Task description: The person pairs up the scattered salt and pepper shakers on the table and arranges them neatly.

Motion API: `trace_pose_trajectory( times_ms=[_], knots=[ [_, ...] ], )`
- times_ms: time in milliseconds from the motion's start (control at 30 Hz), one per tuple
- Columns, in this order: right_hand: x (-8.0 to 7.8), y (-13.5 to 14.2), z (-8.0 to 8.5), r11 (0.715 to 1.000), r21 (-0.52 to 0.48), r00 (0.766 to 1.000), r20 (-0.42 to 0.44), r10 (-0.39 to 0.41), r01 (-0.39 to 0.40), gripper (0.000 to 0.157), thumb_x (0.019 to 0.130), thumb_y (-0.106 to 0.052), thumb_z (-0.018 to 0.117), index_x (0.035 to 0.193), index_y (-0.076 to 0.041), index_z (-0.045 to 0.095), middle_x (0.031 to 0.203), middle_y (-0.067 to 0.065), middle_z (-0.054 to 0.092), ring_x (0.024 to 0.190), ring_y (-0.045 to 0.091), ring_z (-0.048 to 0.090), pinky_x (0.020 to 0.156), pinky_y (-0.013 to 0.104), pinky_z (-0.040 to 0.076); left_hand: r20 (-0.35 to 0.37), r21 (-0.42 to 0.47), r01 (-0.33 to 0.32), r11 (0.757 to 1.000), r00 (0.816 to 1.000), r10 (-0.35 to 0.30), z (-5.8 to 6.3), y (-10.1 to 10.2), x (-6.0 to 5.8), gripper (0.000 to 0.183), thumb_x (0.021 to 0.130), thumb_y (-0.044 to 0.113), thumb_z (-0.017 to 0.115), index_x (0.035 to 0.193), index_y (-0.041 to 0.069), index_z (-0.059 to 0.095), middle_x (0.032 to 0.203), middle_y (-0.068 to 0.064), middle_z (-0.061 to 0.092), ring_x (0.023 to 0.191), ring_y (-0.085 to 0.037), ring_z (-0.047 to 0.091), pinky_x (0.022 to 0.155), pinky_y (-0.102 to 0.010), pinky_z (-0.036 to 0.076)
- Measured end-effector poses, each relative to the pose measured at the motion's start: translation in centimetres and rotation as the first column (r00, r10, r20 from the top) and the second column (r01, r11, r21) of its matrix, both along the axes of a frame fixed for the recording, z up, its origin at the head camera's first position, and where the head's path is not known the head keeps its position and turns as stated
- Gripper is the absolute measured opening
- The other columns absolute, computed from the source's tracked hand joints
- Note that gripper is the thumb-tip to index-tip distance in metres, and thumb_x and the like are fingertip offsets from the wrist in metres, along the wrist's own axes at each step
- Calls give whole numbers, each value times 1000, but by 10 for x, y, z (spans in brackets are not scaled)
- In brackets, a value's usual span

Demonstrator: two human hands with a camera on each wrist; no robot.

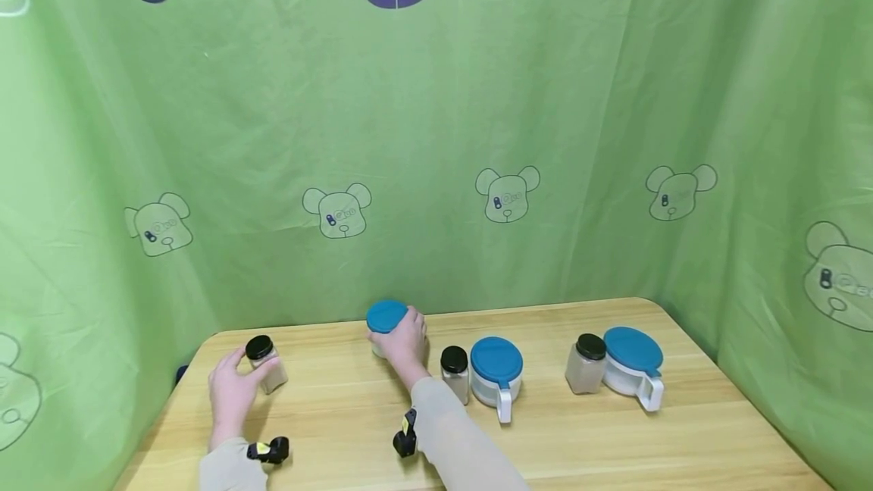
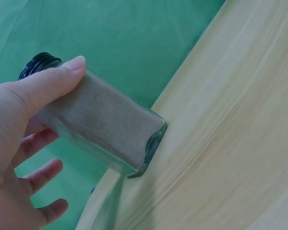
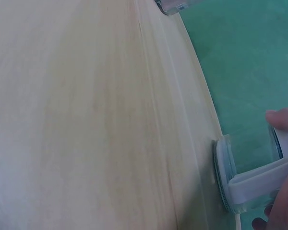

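My left hand [image 1: 233,392] pinches a square glass spice jar [image 2: 103,120] between thumb and fingers, just under its black screw lid [image 1: 259,347]. Greyish powder fills much of that jar, and its base is at the wooden table top near the far left corner. Towards the back edge, my right hand [image 1: 404,341] grips a clear seasoning pot from above, around its blue lid [image 1: 386,315]. The right wrist view shows this pot's white handle [image 3: 261,183] and the thumb at its lid; the other fingers are mostly hidden.
Right of my right hand stand another black-lidded jar [image 1: 455,376] and a blue-lidded pot [image 1: 496,370], side by side. A similar jar [image 1: 585,366] and pot [image 1: 633,361] stand farther right. A green curtain [image 1: 423,248] hangs behind the wooden table [image 1: 546,445].
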State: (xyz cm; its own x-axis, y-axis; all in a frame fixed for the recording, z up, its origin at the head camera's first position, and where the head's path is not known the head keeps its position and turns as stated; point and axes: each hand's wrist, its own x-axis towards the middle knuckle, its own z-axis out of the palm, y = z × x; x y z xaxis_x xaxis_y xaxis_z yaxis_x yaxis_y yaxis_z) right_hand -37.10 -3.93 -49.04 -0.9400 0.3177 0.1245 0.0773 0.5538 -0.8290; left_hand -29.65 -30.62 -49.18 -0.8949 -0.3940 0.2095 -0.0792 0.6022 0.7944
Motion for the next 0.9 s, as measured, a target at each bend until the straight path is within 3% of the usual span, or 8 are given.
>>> trace_pose_trajectory(
  times_ms=[600, 900],
  knots=[
    [6, -1, 4, 1000, -2, 996, -84, 11, -11, 95, 62, -37, 90, 137, -3, 42, 131, 18, 51, 123, 35, 49, 100, 55, 47, -34, 9, -22, 1000, 999, 23, 9, 6, 3, 80, 78, 38, 81, 135, -8, 49, 143, -33, 42, 133, -51, 33, 113, -60, 24],
    [20, -1, 6, 999, -32, 993, -122, 7, -11, 95, 63, -36, 90, 137, -2, 42, 132, 18, 49, 123, 35, 49, 99, 56, 48, -44, 34, -11, 999, 999, 12, 15, 7, 4, 83, 76, 41, 82, 136, -6, 50, 144, -30, 42, 135, -50, 33, 114, -62, 23]
  ],
)
